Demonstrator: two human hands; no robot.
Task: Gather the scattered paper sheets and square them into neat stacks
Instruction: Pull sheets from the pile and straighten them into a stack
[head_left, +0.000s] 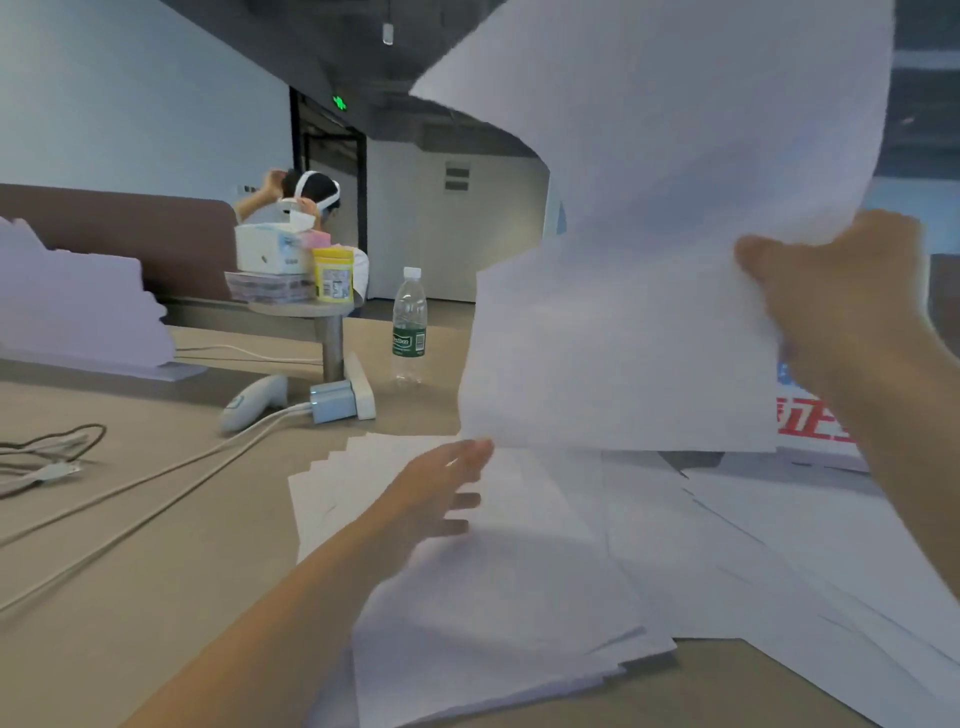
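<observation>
Paper sheets (649, 312) hang upright in my right hand (841, 296), which pinches their right edge by the thumb; their tops curl over. My left hand (441, 493), fingers spread and holding nothing, sits just under their lower left corner, over the loose sheets (519, 582) fanned across the surface (156, 519). The held bundle's long axis is vertical, bottom edge down, ready, I judge, for tapping square.

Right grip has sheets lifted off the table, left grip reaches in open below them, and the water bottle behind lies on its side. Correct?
No: the water bottle stands upright on the table, as the head view shows. The rest holds: right grip holds the raised sheets, left grip reaches in open below them.
</observation>
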